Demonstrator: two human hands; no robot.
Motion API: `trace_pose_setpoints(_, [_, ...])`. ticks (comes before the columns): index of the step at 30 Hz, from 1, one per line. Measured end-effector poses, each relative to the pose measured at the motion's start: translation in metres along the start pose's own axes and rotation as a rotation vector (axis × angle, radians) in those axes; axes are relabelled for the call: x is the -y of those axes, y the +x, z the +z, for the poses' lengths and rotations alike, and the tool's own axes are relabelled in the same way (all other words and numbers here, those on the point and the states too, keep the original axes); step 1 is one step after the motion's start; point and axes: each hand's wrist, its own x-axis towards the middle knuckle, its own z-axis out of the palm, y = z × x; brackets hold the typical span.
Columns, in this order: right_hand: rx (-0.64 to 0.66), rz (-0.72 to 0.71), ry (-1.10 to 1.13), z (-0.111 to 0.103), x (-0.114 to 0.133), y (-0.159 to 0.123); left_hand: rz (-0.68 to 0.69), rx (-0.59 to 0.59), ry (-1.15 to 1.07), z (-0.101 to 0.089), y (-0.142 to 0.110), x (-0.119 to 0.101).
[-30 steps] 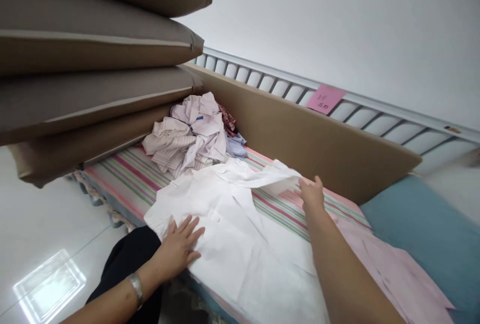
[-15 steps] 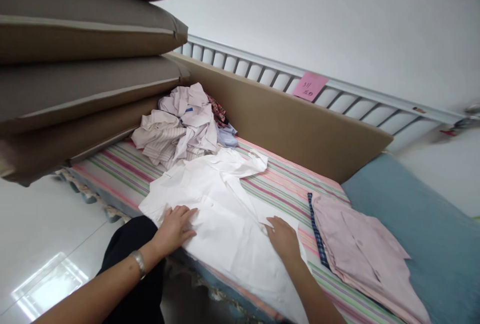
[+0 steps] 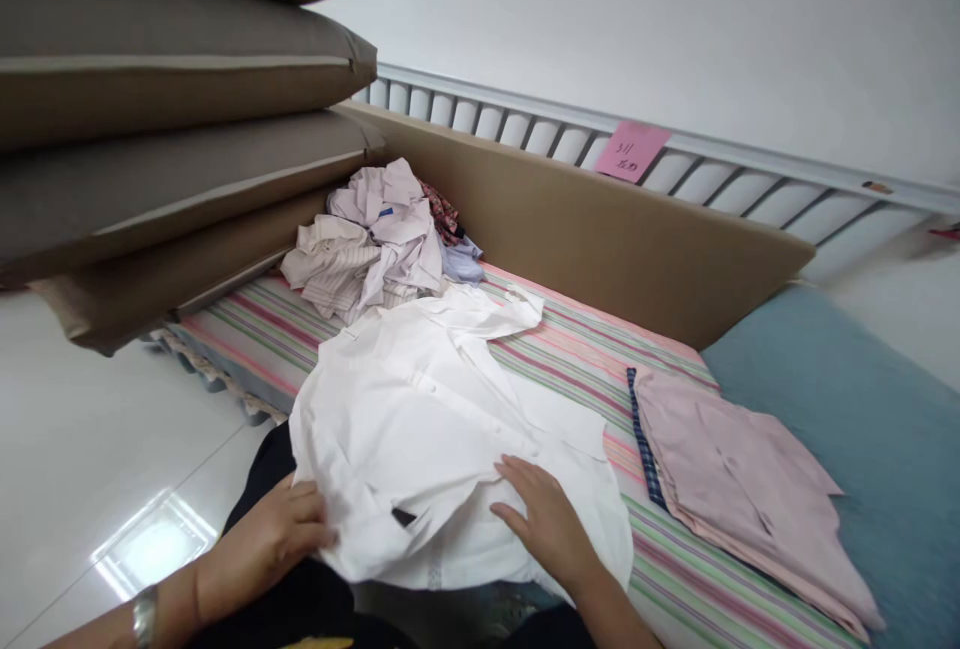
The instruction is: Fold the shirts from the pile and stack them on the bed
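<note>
A white button shirt [image 3: 450, 399] is spread over the near side of a striped bed sheet [image 3: 577, 349], its front hem hanging toward me. My left hand [image 3: 289, 529], with a silver bracelet at the wrist, is closed on the shirt's near left edge. On the lower right part of the shirt rests my right hand [image 3: 546, 517], fingers stretched out and thumb apart. Between the hands the fabric is rumpled, and a small dark gap shows through it.
A heap of crumpled shirts [image 3: 382, 239] lies at the far left, beside stacked brown cushions [image 3: 187, 149]. Folded pink shirts [image 3: 750, 499] lie at right near a blue-green cover [image 3: 810, 359]. A brown board [image 3: 585, 229] and a railing with a pink note [image 3: 632, 150] stand behind.
My left hand has moved down and left, drawing the shirt's left edge toward me. My right hand has shifted slightly down and left on the fabric. The view has turned a little.
</note>
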Motion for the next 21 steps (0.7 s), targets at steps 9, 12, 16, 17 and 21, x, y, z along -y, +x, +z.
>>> trace_pose_setpoints(9, [-0.156,0.256,0.005,0.010,-0.063,-0.062,-0.142,-0.075,-0.190,-0.006,-0.026,0.023])
trace_pose_setpoints(12, [-0.280,0.267,-0.008,0.030,-0.080,-0.065,-0.183,-0.077,-0.259,-0.017,-0.030,0.025])
trace_pose_setpoints(16, [-0.307,0.247,-0.001,0.055,-0.100,-0.068,-0.210,-0.020,-0.318,-0.017,-0.036,0.012])
trace_pose_setpoints(17, [-0.312,0.239,0.015,0.058,-0.104,-0.069,-0.205,-0.001,-0.333,-0.017,-0.037,0.009])
trace_pose_setpoints(21, [-0.330,0.236,0.063,0.061,-0.109,-0.079,-0.286,-0.103,-0.240,-0.029,-0.030,0.017])
